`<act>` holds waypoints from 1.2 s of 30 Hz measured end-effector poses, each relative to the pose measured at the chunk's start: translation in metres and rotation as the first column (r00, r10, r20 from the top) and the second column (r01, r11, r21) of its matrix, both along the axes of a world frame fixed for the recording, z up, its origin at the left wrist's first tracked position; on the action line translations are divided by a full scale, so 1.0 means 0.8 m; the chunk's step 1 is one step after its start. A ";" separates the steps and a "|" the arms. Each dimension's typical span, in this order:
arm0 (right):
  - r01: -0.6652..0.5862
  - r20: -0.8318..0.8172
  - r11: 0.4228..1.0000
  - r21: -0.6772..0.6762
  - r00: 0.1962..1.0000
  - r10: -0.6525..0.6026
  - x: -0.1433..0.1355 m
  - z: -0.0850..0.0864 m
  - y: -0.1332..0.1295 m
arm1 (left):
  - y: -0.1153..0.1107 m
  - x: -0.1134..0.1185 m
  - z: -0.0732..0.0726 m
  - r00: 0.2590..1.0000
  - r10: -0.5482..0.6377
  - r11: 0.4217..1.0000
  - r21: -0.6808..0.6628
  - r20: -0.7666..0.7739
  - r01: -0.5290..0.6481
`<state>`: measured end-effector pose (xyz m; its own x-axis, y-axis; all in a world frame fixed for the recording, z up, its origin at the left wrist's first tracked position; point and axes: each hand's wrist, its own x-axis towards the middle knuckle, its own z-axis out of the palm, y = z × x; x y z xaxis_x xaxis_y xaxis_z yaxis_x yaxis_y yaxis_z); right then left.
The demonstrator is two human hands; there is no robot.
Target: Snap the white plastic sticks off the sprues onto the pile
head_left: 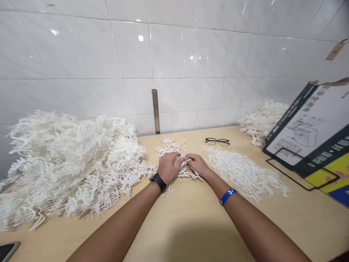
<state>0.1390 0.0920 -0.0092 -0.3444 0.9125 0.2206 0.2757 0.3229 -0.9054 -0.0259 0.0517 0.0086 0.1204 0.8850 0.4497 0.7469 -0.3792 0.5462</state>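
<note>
Thin white branching strands lie in a small pile (171,145) at the middle of the table. My left hand (168,167), with a black watch on its wrist, is closed on some of these strands. Close beside it, my right hand (197,164) pinches the strands with its fingertips; a blue band circles that forearm. A large heap of similar white strands (79,163) fills the left side. To the right of my right hand, a flatter bundle of white strands (242,171) is spread on the table.
Black-framed glasses (217,141) lie behind the right bundle. Another white pile (263,120) sits at the back right, beside a printed box (308,131) with a black wire frame (302,186). A phone (8,251) is at the lower left. The tiled wall (95,98) bounds the table (191,222).
</note>
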 end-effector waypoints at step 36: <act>0.753 0.099 0.460 0.471 0.473 -0.875 0.069 0.012 0.017 | 0.014 -0.009 -0.008 0.991 0.081 0.982 -0.177 0.106 -0.062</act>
<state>0.1938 0.1053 0.0007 0.4227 0.6885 0.5893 0.7883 0.0415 -0.6139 -0.0331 0.0628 0.0022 0.0115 0.9550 0.2964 0.6992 -0.2196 0.6804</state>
